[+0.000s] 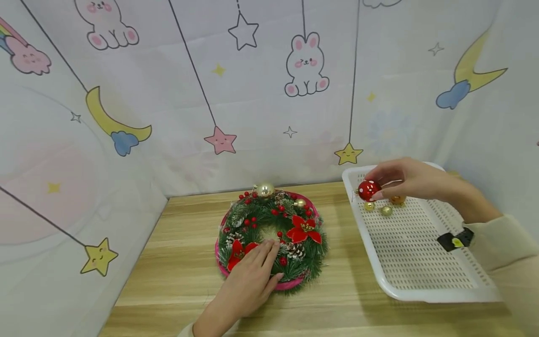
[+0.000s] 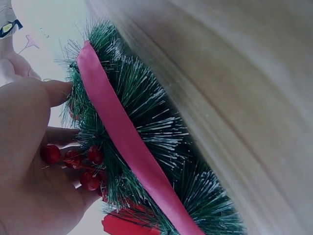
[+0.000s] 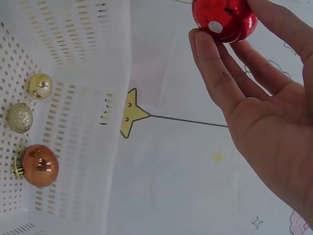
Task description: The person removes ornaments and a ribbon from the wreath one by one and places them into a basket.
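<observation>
My right hand (image 1: 410, 180) pinches a shiny red Christmas ball (image 1: 368, 191) with white dots between thumb and fingertips, above the far left part of a white plastic basket (image 1: 381, 276). The right wrist view shows the ball (image 3: 225, 19) at the top, clear of the basket wall. My left hand (image 1: 252, 276) lies on the near left part of a green Christmas wreath (image 1: 313, 262), fingers fairly straight towards its middle. Red berries (image 2: 90, 180) show against the palm in the left wrist view, with a pink ribbon (image 2: 122, 142) along the wreath's edge.
In the basket lie an orange ball (image 3: 40, 165), a glittery gold ball (image 3: 20, 117) and a shiny gold ball (image 3: 40, 85). The wreath bears a large gold ball (image 1: 265, 190), red flowers (image 1: 304, 229) and pinecones (image 1: 294, 251). A printed curtain (image 1: 261, 93) hangs behind the wooden table (image 1: 168, 281).
</observation>
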